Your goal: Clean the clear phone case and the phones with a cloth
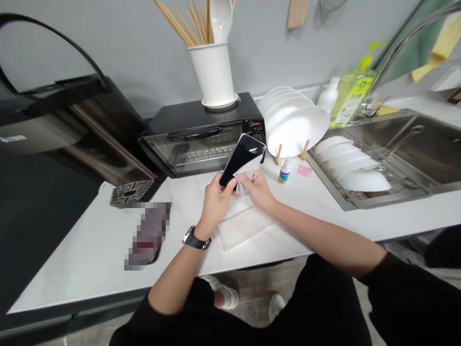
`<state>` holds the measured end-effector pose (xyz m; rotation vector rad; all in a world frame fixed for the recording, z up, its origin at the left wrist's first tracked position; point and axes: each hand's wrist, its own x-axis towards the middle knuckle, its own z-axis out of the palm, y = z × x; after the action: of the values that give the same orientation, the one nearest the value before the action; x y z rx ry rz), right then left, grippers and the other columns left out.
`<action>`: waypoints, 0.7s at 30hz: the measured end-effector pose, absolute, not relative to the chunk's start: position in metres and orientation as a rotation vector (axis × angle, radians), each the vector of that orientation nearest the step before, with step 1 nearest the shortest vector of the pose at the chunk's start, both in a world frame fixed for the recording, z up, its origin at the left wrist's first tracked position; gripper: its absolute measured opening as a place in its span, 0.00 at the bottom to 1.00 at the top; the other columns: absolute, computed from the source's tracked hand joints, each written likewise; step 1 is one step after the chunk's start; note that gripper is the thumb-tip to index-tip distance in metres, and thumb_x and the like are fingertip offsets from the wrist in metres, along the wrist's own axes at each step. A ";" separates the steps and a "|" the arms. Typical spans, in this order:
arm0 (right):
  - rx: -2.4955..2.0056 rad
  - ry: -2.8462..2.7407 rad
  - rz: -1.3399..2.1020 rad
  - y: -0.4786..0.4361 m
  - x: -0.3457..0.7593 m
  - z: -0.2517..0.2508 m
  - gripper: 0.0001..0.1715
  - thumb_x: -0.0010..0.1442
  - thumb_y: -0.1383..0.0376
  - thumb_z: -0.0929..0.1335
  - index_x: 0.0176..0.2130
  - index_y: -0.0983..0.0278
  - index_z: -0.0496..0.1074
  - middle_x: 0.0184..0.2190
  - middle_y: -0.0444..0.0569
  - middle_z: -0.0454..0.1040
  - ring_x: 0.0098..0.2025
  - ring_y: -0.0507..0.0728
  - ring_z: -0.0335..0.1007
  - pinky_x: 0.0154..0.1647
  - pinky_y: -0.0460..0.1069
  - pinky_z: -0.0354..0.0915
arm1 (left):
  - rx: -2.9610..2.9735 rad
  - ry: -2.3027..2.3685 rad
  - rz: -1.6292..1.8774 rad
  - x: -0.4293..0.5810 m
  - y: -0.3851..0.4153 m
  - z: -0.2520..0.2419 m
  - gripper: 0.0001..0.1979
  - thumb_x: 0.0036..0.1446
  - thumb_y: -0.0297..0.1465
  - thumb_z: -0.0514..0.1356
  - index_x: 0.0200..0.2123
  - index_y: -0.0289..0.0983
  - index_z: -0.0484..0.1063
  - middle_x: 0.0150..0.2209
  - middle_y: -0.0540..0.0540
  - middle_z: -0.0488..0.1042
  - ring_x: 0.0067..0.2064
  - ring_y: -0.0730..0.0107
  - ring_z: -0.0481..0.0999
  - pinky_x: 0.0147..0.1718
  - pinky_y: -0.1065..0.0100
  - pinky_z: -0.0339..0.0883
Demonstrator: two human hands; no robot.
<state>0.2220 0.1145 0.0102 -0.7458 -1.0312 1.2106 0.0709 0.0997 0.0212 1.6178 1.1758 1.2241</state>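
Observation:
A black tablet-like device (240, 156) is held tilted above the white counter, in front of the toaster oven. My left hand (218, 197) grips its lower left edge, with the thumb over the front. My right hand (258, 190) pinches a whitish cloth or wipe (248, 168) that lies against the device's right side. Below my hands, a clear case (245, 228) rests flat on the counter. A small white bottle with a blue and yellow label (284, 171) stands right of my right hand, beside a pink slip (304, 170).
The black toaster oven (205, 137) bears a white utensil holder (213, 72). A coffee machine (108, 139) stands left, behind a pixelated item (149, 233). White plates (297, 129) stand in a rack; bowls (360, 180) sit at the metal sink (414, 190). A green soap bottle (351, 96) is behind.

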 end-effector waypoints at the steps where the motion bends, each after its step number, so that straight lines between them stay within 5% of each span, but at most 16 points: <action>1: -0.749 -1.063 1.233 0.115 0.222 0.009 0.31 0.48 0.37 0.78 0.30 0.60 0.76 0.27 0.44 0.78 0.28 0.54 0.70 0.31 0.49 0.67 | 1.622 1.186 1.194 0.070 0.096 0.020 0.22 0.64 0.49 0.64 0.49 0.38 0.71 0.36 0.48 0.78 0.35 0.63 0.83 0.36 0.63 0.81; 3: -0.760 -1.061 1.219 0.119 0.224 0.007 0.30 0.48 0.38 0.79 0.31 0.61 0.77 0.28 0.44 0.78 0.29 0.54 0.70 0.32 0.49 0.67 | 1.687 1.208 1.081 0.065 0.079 0.016 0.27 0.66 0.47 0.62 0.61 0.38 0.64 0.42 0.43 0.81 0.41 0.60 0.84 0.47 0.57 0.80; 5: -0.775 -1.021 1.179 0.123 0.227 0.006 0.31 0.48 0.37 0.78 0.32 0.60 0.76 0.28 0.43 0.77 0.30 0.54 0.70 0.33 0.49 0.67 | 1.828 1.279 0.979 0.061 0.049 0.010 0.41 0.66 0.45 0.63 0.73 0.39 0.46 0.59 0.32 0.76 0.55 0.53 0.82 0.56 0.48 0.75; 8: -0.781 -1.051 1.201 0.126 0.229 0.008 0.35 0.48 0.33 0.76 0.31 0.61 0.73 0.27 0.42 0.76 0.30 0.54 0.69 0.34 0.48 0.67 | 2.185 1.355 0.685 0.055 -0.005 0.000 0.45 0.64 0.46 0.66 0.75 0.43 0.49 0.74 0.30 0.58 0.74 0.39 0.58 0.70 0.35 0.54; 10: -0.779 -1.098 1.237 0.124 0.227 0.009 0.36 0.49 0.32 0.75 0.31 0.61 0.73 0.26 0.42 0.74 0.29 0.53 0.67 0.32 0.48 0.65 | 2.364 1.351 0.557 0.048 -0.034 -0.005 0.38 0.65 0.46 0.65 0.74 0.49 0.57 0.75 0.38 0.58 0.76 0.40 0.56 0.72 0.35 0.48; 14: -0.757 -1.193 1.326 0.115 0.220 0.008 0.38 0.49 0.31 0.74 0.29 0.62 0.71 0.24 0.41 0.71 0.28 0.53 0.66 0.28 0.47 0.63 | 2.377 1.412 0.589 0.017 -0.066 -0.005 0.30 0.67 0.44 0.63 0.70 0.54 0.65 0.70 0.43 0.68 0.69 0.45 0.70 0.68 0.43 0.63; 18: -0.716 -1.281 1.422 0.110 0.216 0.006 0.40 0.48 0.30 0.74 0.32 0.62 0.72 0.26 0.43 0.74 0.29 0.53 0.69 0.28 0.47 0.66 | 1.951 1.535 0.966 -0.018 -0.067 0.010 0.27 0.70 0.45 0.59 0.69 0.53 0.66 0.70 0.43 0.68 0.71 0.49 0.66 0.71 0.45 0.56; 21: -0.711 -1.345 1.468 0.108 0.215 0.004 0.40 0.49 0.29 0.73 0.34 0.62 0.73 0.28 0.44 0.76 0.29 0.54 0.71 0.29 0.48 0.68 | 1.250 1.405 1.373 -0.020 -0.041 0.026 0.33 0.71 0.54 0.51 0.73 0.47 0.59 0.63 0.37 0.76 0.64 0.49 0.75 0.67 0.45 0.63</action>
<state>0.2153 0.1084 0.0037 -0.7107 -1.3451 1.4677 -0.0203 -0.0406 0.0265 1.2496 1.4046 1.3734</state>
